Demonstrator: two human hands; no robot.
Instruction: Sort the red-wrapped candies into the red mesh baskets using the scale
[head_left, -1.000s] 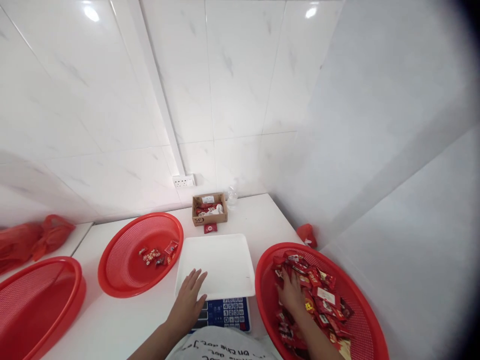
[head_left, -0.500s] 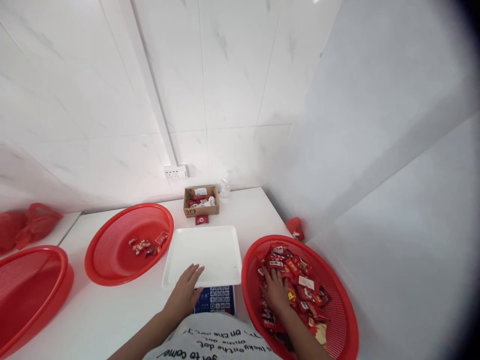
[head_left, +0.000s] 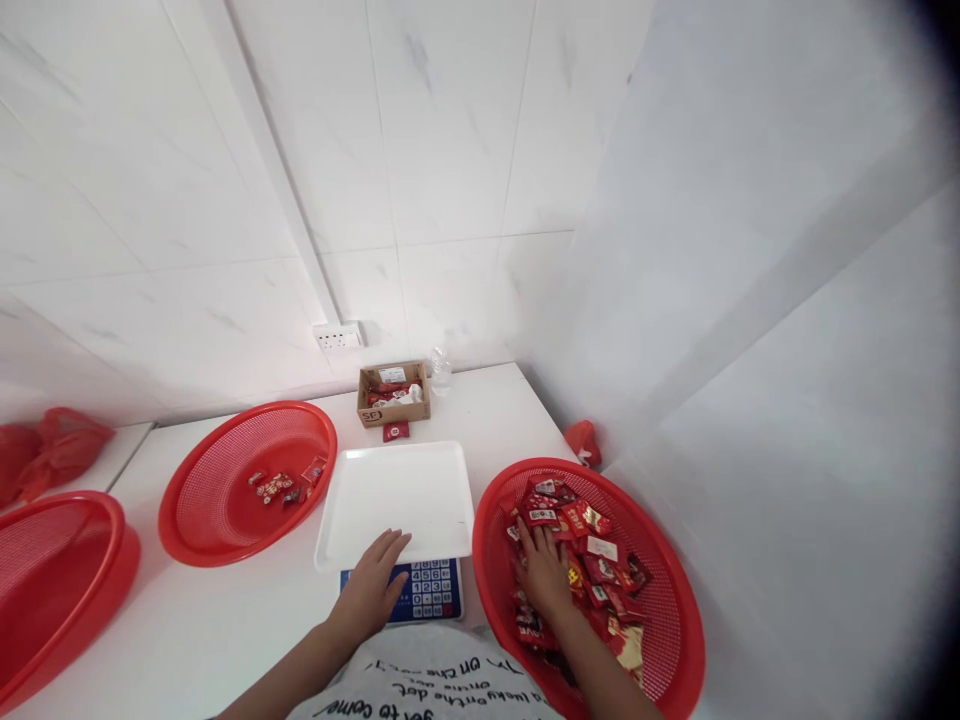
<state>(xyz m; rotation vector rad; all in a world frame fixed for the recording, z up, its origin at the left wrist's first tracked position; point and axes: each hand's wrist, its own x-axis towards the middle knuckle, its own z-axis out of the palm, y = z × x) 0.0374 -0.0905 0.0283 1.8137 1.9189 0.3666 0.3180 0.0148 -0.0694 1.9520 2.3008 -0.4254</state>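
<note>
Head view, remote station. I see two bare hands at work over a white flat-topped table (head_left: pixel 202 640).

Right hand (head_left: pixel 545 578): down inside a large round red perforated plastic basket (head_left: pixel 667 612), on a heap of glossy red wrapped packets (head_left: pixel 602 550). Fingers are extended and spread over the packets; I cannot tell whether anything is gripped beneath the palm. The heap lies across the basket floor, with packets on both sides of the wrist.

Left hand (head_left: pixel 376 588): released, palm down, fingers straight and slightly parted above the near edge of a shallow white rectangular tray (head_left: pixel 401 490). I cannot tell whether the fingertips press on it. The thumb is near a blue keypad panel with white keys (head_left: pixel 433 588), which shows below the tray's near edge.

Surroundings: beyond the tray, a small open brown cardboard box (head_left: pixel 409 412) holds red packets; one loose red packet (head_left: pixel 395 431) lies just in front of it, and a clear plastic bottle (head_left: pixel 441 378) stands just beside it on the right. Left of the tray, a second red perforated basket (head_left: pixel 210 485) contains a few small wrapped pieces (head_left: pixel 274 488). A third red basket (head_left: pixel 45 590) is cut off at the left edge of view.
</note>
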